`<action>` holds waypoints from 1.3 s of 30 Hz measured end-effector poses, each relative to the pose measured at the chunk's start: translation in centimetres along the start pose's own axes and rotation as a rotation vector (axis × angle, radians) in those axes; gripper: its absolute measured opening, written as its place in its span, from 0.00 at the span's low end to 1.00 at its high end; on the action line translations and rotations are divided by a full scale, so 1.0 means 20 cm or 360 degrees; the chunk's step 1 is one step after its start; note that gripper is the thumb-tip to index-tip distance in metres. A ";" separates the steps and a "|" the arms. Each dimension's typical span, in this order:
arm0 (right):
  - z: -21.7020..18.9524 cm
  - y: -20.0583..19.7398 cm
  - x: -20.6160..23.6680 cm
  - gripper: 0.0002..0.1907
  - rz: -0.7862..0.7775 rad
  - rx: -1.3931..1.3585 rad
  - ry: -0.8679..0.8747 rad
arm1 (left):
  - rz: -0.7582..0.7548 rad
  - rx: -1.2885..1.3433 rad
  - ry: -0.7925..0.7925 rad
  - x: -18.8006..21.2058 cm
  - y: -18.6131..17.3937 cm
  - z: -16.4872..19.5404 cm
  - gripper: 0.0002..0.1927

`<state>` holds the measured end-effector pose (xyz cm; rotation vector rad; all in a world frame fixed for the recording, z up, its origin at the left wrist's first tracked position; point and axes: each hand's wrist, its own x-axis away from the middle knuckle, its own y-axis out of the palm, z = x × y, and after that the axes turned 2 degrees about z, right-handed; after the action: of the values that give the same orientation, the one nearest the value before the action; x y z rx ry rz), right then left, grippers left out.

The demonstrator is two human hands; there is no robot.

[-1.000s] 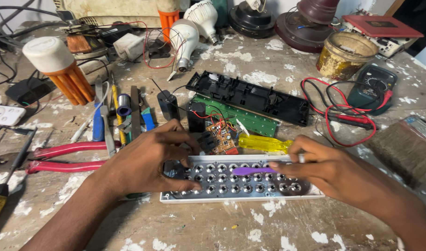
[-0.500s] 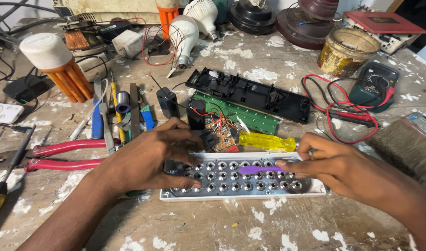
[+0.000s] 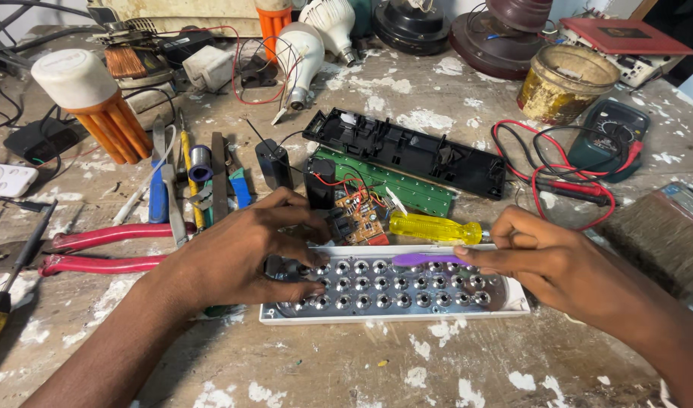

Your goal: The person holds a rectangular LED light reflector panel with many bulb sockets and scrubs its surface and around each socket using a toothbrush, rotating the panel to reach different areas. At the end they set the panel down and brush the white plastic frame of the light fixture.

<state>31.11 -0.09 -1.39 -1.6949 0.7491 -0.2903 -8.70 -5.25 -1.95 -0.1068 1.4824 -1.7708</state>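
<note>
A worn, paint-spotted workbench [image 3: 346, 370] fills the frame. Low in the centre lies a white LED panel [image 3: 396, 291]. The left hand [image 3: 237, 261] presses its left end with bent fingers, and the right hand [image 3: 562, 261] pinches a purple tool [image 3: 426, 259] over it. Behind is a yellow screwdriver [image 3: 430, 227], further a black housing [image 3: 407, 151].

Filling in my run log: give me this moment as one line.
left hand: steadies lamp panel | right hand: holds purple tool over it | behind: yellow screwdriver
</note>
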 end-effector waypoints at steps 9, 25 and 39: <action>-0.06 -0.02 -0.04 0.34 -0.0008 0.0008 -0.0071 | -0.0002 -0.0012 -0.0018 0.00 0.00 0.00 0.14; 0.13 -0.06 0.12 0.34 -0.0001 -0.0052 0.0107 | 0.0001 -0.0077 0.0011 -0.06 -0.01 0.04 0.18; 0.15 -0.06 0.14 0.30 -0.0066 -0.0027 0.0024 | -0.0208 -0.0250 -0.0239 -0.13 -0.01 0.09 0.25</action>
<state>35.28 0.55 -1.66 -1.7274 0.7302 -0.3268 -6.09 -5.14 -0.10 -0.4164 1.5319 -1.7057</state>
